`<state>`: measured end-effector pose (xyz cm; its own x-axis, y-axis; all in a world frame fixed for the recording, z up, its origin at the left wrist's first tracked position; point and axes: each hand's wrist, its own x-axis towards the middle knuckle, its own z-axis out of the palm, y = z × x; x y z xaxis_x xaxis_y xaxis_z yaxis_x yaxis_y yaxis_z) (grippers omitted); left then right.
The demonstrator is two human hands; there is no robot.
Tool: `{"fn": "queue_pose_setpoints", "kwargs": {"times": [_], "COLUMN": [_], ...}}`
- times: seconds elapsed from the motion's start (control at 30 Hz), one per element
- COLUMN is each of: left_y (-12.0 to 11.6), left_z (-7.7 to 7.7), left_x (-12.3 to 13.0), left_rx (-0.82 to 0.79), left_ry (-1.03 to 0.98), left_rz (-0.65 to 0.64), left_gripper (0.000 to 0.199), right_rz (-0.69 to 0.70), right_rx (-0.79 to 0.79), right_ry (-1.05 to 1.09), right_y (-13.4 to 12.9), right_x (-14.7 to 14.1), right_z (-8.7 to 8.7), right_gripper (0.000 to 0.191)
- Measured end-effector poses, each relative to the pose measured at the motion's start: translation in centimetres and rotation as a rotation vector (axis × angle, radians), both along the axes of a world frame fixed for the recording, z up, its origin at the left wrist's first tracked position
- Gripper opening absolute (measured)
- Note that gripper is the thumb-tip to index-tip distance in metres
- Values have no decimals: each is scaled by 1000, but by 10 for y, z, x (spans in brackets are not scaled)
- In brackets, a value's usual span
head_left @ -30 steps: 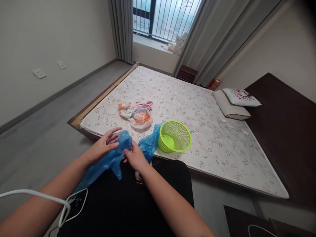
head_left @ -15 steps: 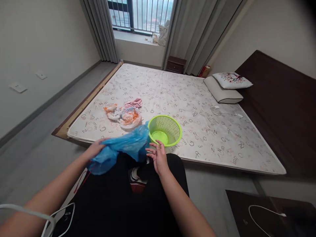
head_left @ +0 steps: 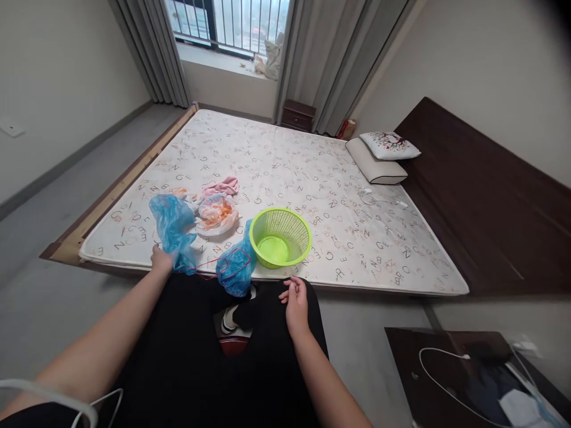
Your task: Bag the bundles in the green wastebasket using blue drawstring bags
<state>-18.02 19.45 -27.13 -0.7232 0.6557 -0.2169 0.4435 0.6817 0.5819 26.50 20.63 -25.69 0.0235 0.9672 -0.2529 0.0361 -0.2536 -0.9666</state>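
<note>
- Your L hand [head_left: 161, 259] is at the near L side of the blue plastic bag [head_left: 173, 221], touching it. Some fingers are hidden by the bag, so I cannot tell if they pinch it or only push it.
- Your R hand [head_left: 296, 303] rests on the R thigh [head_left: 276, 356], fingers loosely bent, nothing seen in it.
- Main relation: the bag lies fwd & slightly R of your L hand. Its long axis runs approx. away from you, far end leaning a little to L. L hand is clearly the nearer one; from R hand, the bag is fwd-L & well apart.
- The bag is at the near edge of the mattress [head_left: 339, 238]. Its lower part hangs close to your lap; I cannot tell how much of the upper part is resting on the mattress.
- Just R of the bag, btw it & the green basket [head_left: 288, 223], is other blue plastic [head_left: 234, 270], w/ a red string [head_left: 218, 261] across. If both blue parts are joined, I cannot tell.
- The basket is upright, fwd of R hand, not touching it.
- Behind the bag, partly covered by it, is the white-and-orange plastic bundle [head_left: 217, 215]; pink cloth [head_left: 225, 186] is just beyond.
</note>
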Motion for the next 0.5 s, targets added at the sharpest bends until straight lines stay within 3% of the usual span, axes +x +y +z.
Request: {"fn": "queue_pose_setpoints", "kwargs": {"times": [0.1, 0.27, 0.37, 0.43, 0.5], "left_y": [0, -6, -13, -15, -13], "left_z": [-13, -20, -23, -25, -27], "left_x": [11, 12, 7, 6, 8], "left_rx": [11, 54, 3, -11, -20], "left_ry": [70, 259, 266, 263, 293], "left_rz": [16, -103, -98, -131, -200], "left_gripper": [83, 48, 41, 42, 45], "right_rz": [107, 98, -46, -214, -278], "right_rx": [3, 0, -19, -46, -62], "right_ry": [-70, -222, -413, -578, -665], "right_y": [0, 17, 53, 86, 118], "right_x": [-9, -1, 12, 17, 17], "right_z": [-6, -18, -27, -33, -38], "right_gripper": [40, 40, 37, 46, 52]}}
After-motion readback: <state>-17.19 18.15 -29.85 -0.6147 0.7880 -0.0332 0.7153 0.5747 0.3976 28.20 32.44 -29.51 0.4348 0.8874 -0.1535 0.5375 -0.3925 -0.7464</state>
